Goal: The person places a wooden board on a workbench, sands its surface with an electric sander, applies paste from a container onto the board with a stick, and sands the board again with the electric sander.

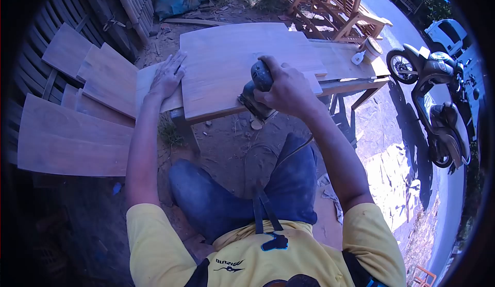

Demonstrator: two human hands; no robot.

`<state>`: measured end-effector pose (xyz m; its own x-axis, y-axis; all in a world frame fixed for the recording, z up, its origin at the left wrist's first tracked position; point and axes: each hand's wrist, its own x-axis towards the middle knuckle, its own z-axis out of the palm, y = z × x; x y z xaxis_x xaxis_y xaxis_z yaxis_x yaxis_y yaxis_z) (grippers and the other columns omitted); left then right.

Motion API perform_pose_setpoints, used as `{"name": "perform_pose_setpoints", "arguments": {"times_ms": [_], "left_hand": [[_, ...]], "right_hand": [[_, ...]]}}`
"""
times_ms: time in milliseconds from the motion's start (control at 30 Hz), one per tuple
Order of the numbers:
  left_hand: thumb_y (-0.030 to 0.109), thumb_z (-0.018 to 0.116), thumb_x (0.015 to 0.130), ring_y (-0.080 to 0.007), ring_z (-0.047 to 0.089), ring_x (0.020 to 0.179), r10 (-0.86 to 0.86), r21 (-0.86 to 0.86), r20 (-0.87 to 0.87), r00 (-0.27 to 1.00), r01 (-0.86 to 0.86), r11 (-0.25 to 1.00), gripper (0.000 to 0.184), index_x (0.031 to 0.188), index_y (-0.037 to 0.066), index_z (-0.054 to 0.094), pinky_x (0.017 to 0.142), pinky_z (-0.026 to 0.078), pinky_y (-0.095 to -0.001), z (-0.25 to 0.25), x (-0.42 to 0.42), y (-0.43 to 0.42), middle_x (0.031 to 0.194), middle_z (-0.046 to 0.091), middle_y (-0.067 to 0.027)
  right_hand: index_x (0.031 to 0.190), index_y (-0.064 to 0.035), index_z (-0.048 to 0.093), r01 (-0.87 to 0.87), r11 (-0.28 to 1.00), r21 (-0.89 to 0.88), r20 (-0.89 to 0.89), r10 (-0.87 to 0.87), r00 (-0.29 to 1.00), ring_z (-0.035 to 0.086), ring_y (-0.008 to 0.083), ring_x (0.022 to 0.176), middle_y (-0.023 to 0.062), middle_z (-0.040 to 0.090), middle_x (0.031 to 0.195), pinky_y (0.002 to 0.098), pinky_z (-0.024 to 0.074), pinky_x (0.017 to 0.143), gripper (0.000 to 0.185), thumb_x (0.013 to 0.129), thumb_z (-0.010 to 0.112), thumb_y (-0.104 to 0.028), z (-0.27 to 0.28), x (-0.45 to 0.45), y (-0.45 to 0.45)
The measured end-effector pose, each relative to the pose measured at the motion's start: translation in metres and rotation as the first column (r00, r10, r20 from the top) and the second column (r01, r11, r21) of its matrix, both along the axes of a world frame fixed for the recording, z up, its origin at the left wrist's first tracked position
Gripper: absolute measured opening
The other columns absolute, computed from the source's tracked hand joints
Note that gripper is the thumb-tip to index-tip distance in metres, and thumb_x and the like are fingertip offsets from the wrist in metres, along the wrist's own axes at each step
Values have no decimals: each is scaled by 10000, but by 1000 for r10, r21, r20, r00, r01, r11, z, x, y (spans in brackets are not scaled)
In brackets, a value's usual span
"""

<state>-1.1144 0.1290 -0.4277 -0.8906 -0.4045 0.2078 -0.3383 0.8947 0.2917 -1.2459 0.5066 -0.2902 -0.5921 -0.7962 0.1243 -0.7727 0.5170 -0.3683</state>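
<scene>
My right hand (290,90) is wrapped round the dark body of an electric sander (261,76). The sander sits at the near edge of a wide wooden board (221,55), and its base overhangs that edge. Flat on the board's left edge lies my left hand (167,76), fingers stretched out, holding nothing. Underneath, a low wooden bench (353,85) carries the board. A cord (296,154) hangs below my right forearm, near my knees.
Several loose wooden panels (77,135) lean at the left beside a slatted wall. At the bench's right end stand a round container (370,48) and a small white bottle (358,58). Wooden chairs (337,3) are behind; a motorbike (435,99) is parked at the right.
</scene>
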Motion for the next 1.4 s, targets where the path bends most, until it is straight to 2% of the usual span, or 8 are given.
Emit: {"name": "perform_pose_setpoints", "arguments": {"times_ms": [367, 633, 733, 900, 1033, 1133, 1300, 1400], "left_hand": [[400, 448, 1083, -345, 269, 1628, 29, 1, 31, 999, -30, 1000, 631, 1686, 230, 376, 1335, 185, -481, 4, -3, 5, 1769, 308, -74], [312, 417, 1096, -351, 287, 1618, -40, 26, 22, 999, 39, 999, 597, 1685, 218, 378, 1327, 201, -481, 10, 0, 5, 1758, 325, -95], [295, 408, 1102, -358, 288, 1617, -68, 20, 19, 997, 68, 998, 588, 1682, 204, 382, 1325, 205, -481, 8, 2, 2, 1754, 328, -111], [291, 404, 1104, -365, 286, 1616, -76, -4, 10, 997, 76, 997, 582, 1676, 186, 394, 1325, 207, -474, 4, 0, 0, 1751, 335, -114], [300, 405, 1105, -361, 294, 1613, -35, -12, 8, 999, 35, 999, 579, 1671, 177, 407, 1323, 209, -471, 7, -2, 5, 1747, 348, -108], [300, 405, 1104, -360, 300, 1611, -29, 1, 2, 1000, 29, 1000, 580, 1671, 175, 408, 1322, 211, -471, 11, -2, 7, 1746, 352, -105], [296, 401, 1103, -360, 301, 1611, -51, 5, 18, 999, 50, 999, 584, 1674, 175, 401, 1322, 209, -467, 9, -2, 4, 1746, 352, -108], [300, 394, 1105, -354, 293, 1615, -59, 15, 9, 998, 58, 998, 586, 1677, 171, 396, 1323, 205, -461, 9, -3, 5, 1745, 353, -112]], "right_hand": [[1435, 23, 502, 381, 923, 57, -121, -372, 920, 729, 441, 1129, 273, 748, 1171, 471, 569, 1023, 847, 832, 810, -486, -18, -215, -15], [1439, -25, 527, -139, 989, 52, 61, 136, 989, 714, 407, 1172, 233, 741, 1229, 464, 567, 1029, 796, 798, 809, -404, -7, -108, -142], [1444, -28, 525, -130, 991, 17, 38, 129, 991, 713, 411, 1175, 231, 741, 1245, 464, 568, 1030, 805, 797, 809, -416, -16, -131, -144], [1493, -80, 515, 167, 983, 74, -37, -165, 986, 697, 407, 1228, 223, 709, 1328, 482, 566, 1052, 887, 790, 816, -529, -18, -238, -86], [1477, -8, 503, 322, 945, 55, -157, -310, 938, 687, 405, 1248, 229, 709, 1331, 470, 559, 1072, 917, 805, 797, -557, -32, -327, -47], [1485, -29, 504, 352, 935, 40, -144, -343, 928, 690, 405, 1240, 232, 709, 1327, 474, 560, 1068, 904, 811, 796, -557, -32, -323, -41], [1480, -110, 518, 136, 984, 111, -20, -135, 991, 690, 399, 1239, 227, 705, 1339, 490, 561, 1056, 847, 812, 806, -545, -10, -228, -29], [1480, -97, 514, 200, 977, 70, -52, -197, 979, 692, 395, 1238, 218, 709, 1340, 494, 564, 1048, 849, 817, 805, -539, -22, -254, -14]]}}
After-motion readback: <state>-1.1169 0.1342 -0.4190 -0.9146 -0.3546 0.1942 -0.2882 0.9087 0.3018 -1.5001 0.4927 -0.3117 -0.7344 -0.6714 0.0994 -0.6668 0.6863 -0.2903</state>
